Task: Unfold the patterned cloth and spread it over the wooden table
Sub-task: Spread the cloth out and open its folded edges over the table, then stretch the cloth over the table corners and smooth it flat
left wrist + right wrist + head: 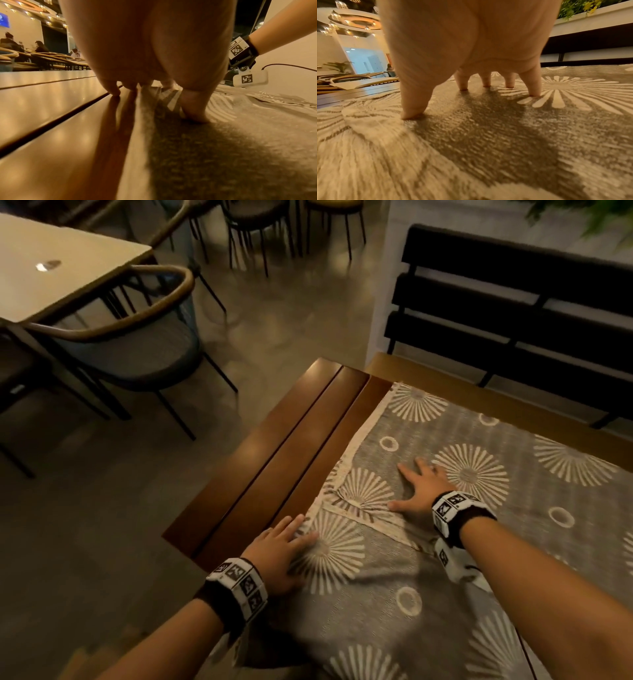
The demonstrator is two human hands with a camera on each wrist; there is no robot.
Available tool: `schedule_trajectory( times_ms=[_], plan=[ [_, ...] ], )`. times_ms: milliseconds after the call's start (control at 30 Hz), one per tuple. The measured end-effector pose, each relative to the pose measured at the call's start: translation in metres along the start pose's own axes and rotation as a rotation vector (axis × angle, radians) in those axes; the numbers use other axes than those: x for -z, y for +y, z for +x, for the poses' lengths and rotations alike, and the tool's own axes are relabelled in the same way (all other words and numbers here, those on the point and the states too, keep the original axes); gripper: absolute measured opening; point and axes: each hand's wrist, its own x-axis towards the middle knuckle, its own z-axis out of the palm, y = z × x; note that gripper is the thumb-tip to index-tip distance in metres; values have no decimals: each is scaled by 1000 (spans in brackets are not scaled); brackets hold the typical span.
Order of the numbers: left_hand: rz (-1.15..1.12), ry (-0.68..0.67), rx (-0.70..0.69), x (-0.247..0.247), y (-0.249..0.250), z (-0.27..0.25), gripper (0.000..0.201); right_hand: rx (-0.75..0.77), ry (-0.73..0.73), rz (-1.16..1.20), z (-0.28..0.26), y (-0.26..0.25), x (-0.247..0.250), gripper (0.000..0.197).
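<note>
Both hands lie flat, fingers spread: left hand on the cloth edge by bare counter, right hand farther in.

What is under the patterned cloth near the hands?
The wooden table; bare planks show left of the patterned cloth. A folded-over corner lies on it between both hands. The covered tabletop is hidden.

- One patterned cloth, grey with pale sunbursts and rings
- One wooden table under it
- Two hands: left hand, right hand
- Two marker wristbands, one on each wrist
- One pale table at far left
- One black slatted bench
</note>
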Motion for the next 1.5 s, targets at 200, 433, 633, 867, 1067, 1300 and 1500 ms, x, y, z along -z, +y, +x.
schedule_trajectory(
  times_ms=[200,433,633,867,1067,1300,1500],
  plan=[
    [102,101,25,25,42,-12,81,67,4,36,-8,1,5,101],
    [77,16,-376,14,155,14,79,-87,170,129,-66,80,1,74],
    [107,-49,-518,2,239,33,71,-316,216,210,-157,165,-20,67],
    [83,25,-487,-46,321,11,62,-287,172,114,-215,262,-66,59],
    [-43,84,-80,-106,408,-12,76,48,174,-239,-206,310,-63,58],
    [-98,23,174,-125,456,-4,89,260,48,-452,-178,301,-49,86],
    [-310,18,377,-95,489,25,99,278,-33,-521,-173,299,-47,92]
  ],
)
